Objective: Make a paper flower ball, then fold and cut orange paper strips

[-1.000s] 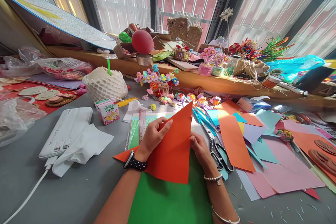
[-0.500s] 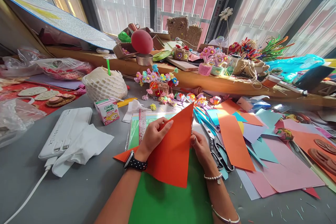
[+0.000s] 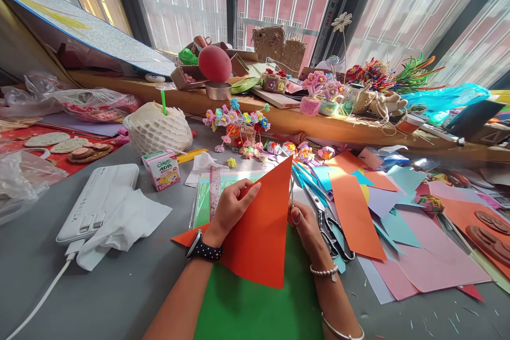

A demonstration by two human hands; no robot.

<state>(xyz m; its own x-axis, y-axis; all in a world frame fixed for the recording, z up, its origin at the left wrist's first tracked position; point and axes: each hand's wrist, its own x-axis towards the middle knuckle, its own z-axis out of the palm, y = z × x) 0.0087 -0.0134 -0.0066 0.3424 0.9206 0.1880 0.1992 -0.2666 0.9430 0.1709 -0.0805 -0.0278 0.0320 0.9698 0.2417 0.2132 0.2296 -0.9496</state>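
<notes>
An orange sheet of paper (image 3: 258, 228) is folded to a point and held up over a green sheet (image 3: 255, 305). My left hand (image 3: 233, 207) is closed on it, thumb on the front face and the fingers behind. At the paper's right edge, my right hand (image 3: 305, 226) is closed on a small pair of scissors (image 3: 292, 196), whose slim metal part stands upright against that edge. Much of the scissors is hidden by the paper and fingers. Larger black-handled scissors (image 3: 334, 234) lie just right of this hand.
Orange, pink and blue paper pieces (image 3: 434, 255) cover the table's right side. On the left lie a power bank (image 3: 98, 196) with a cable and a tissue (image 3: 125, 226). A drink carton (image 3: 161, 170), a wrapped coconut (image 3: 159, 130) and flower crafts (image 3: 239, 122) stand behind.
My right hand has turned slightly, and more of the small scissors now shows beside the paper's edge. The left hand keeps its hold, and the paper has barely shifted.
</notes>
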